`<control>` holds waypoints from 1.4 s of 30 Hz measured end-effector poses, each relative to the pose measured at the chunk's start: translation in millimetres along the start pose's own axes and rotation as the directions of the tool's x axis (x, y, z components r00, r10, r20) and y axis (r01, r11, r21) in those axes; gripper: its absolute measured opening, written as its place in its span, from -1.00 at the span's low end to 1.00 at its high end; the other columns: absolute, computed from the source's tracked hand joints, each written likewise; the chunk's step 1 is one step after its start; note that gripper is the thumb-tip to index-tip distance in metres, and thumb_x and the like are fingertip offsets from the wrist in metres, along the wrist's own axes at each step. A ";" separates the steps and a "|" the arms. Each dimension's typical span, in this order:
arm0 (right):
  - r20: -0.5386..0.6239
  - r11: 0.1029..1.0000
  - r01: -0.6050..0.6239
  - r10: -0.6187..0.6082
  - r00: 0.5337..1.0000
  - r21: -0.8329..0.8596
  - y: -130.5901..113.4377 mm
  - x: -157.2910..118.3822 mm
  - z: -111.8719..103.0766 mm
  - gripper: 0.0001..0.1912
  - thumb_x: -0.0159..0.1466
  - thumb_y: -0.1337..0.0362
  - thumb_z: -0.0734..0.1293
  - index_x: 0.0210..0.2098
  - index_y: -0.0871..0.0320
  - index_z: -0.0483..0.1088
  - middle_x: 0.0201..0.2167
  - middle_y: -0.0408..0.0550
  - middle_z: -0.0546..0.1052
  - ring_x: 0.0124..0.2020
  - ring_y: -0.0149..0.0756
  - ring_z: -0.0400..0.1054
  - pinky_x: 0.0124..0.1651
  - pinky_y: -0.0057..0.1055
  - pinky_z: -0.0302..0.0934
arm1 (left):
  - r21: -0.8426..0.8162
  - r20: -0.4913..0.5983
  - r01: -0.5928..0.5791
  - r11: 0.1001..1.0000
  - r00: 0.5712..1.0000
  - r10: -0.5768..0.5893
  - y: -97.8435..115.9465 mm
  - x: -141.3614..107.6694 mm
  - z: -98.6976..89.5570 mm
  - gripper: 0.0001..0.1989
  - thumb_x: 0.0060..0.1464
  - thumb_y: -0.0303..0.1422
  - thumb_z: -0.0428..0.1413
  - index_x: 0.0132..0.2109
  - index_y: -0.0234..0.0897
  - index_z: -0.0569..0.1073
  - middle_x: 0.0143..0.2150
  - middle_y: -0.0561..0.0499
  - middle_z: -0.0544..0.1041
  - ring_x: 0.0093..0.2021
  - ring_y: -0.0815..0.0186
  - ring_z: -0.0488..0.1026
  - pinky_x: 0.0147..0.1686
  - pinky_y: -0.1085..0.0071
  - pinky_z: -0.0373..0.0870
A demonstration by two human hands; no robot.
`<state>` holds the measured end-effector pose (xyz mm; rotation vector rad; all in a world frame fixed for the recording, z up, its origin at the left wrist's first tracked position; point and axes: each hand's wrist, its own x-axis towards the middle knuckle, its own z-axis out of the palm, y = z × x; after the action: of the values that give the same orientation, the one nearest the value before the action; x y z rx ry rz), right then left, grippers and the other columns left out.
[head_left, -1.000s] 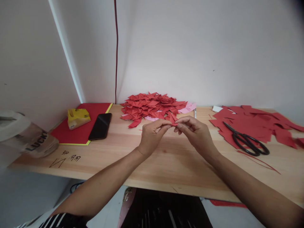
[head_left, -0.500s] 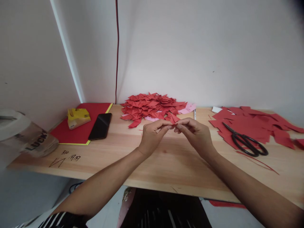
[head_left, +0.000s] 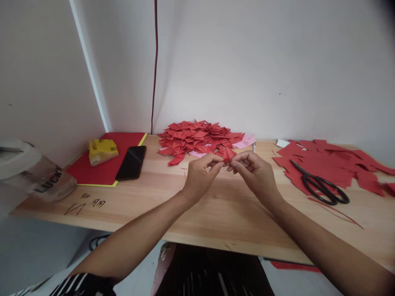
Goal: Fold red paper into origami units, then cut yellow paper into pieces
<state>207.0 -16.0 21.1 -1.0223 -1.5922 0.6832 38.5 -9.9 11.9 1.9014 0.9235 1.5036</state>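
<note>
Red paper point(head_left: 228, 155) is held between the left hand point(head_left: 199, 176) and the right hand point(head_left: 257, 174), over the counter point(head_left: 222, 218) and in front of the pile point(head_left: 197, 137) of folded pieces. The fingers point(head_left: 215, 168) of both hands pinch its lower edge from opposite sides. Compared with a second ago, its pointed flap shows broader and more fully above the fingers, while the hands have hardly shifted and the pile looks unchanged; this suggests that the piece is being shaped within the grip. Lettering: the cup point(head_left: 33, 174) at far left reads "LUCKY". Handwriting point(head_left: 84, 196) on the counter gives "310", beside an entry resembling "147/147", its digits uncertain. Print on the yellow packet point(head_left: 103, 154) is too small to read.
</note>
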 end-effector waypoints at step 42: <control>0.040 0.979 -0.173 0.178 0.983 -0.103 15.9 1.4 -3.3 -0.71 0.22 0.04 0.39 -0.30 0.13 0.34 -0.49 -0.12 0.56 -0.47 -0.32 0.49 -0.36 -0.43 0.31 | 0.418 0.164 -0.266 0.869 0.963 0.216 -11.9 -3.4 7.2 -0.86 0.24 -0.45 0.03 -0.29 -0.28 0.44 -0.39 0.04 0.53 -0.37 0.37 0.45 -0.33 0.46 0.29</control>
<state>214.4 -7.7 9.3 -1.2388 -1.6043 0.7598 42.9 -5.1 -0.9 2.4800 1.0717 1.3860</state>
